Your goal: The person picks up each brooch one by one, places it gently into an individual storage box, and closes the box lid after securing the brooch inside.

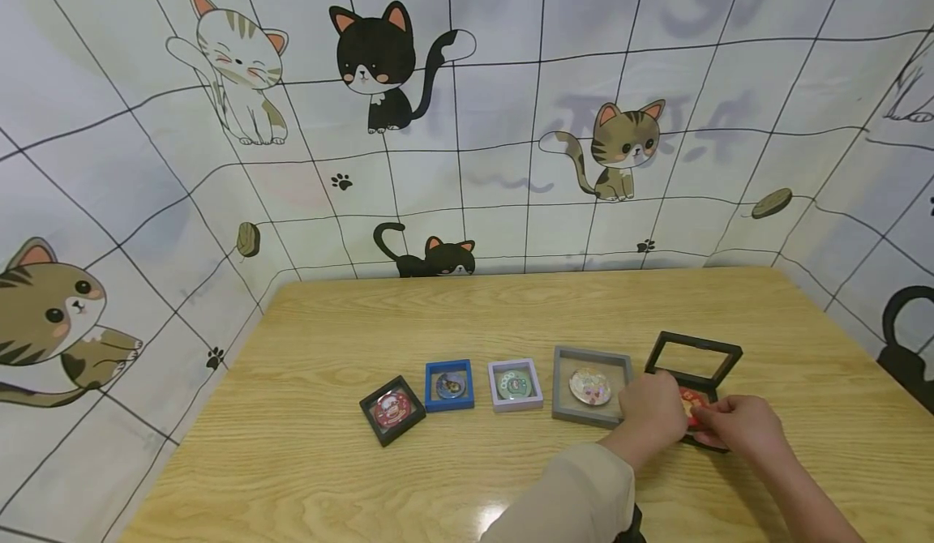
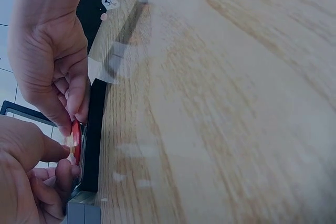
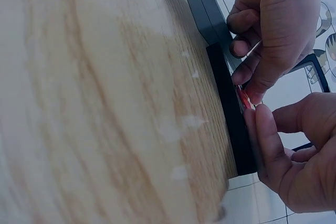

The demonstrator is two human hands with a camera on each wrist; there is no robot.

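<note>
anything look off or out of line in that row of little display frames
The small black square frame at the row's left end sits rotated like a diamond, while the blue, lilac and grey frames lie square. The black hinged frame stands open, both hands at its red badge.

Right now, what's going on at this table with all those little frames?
A person is working at the open black frame at the right end of a row on the wooden table. Both hands meet over it: the left hand and the right hand pinch a small red badge between their fingers, right at the frame's base. To the left sit four more frames, each with a round badge inside: grey, lilac, blue and a small black one.
</note>
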